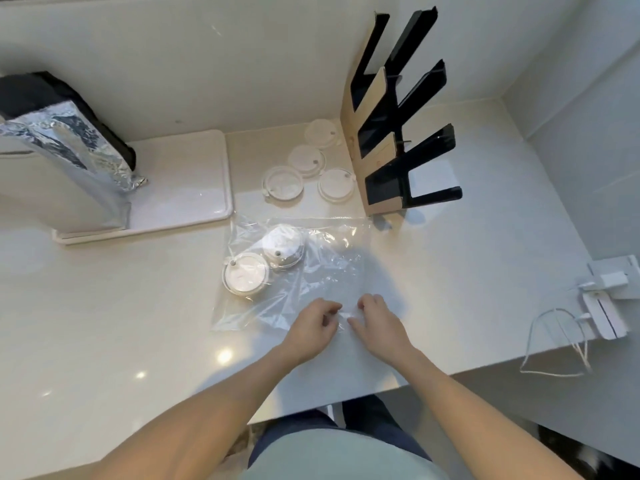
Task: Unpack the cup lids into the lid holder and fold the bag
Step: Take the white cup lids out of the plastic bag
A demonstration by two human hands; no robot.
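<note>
Lids (246,271), two stacks, lay inside the clear bag (311,268) at its far-left end, w/ the bag spread flat on the counter (104,323). Both hands met at the bag's near edge: left hand (313,327) and right hand (375,322) curled, fingertips pinching the plastic between them, apparently working the opening; exact grip blurred. Four loose lids (306,161) sat on the counter beyond the bag, just beside the lid holder (388,133), a tilted black-and-cardboard rack whose slots looked empty. Judged progress: early; no lid visibly in the holder, two stacks not yet unbagged, bag unfolded. Left to do: empty the bag, load all lids, fold the bag. Periphery: white tray (194,181) w/ a foil-wrapped item (69,143) at far left; charger and cable (602,299) at the right counter edge.
</note>
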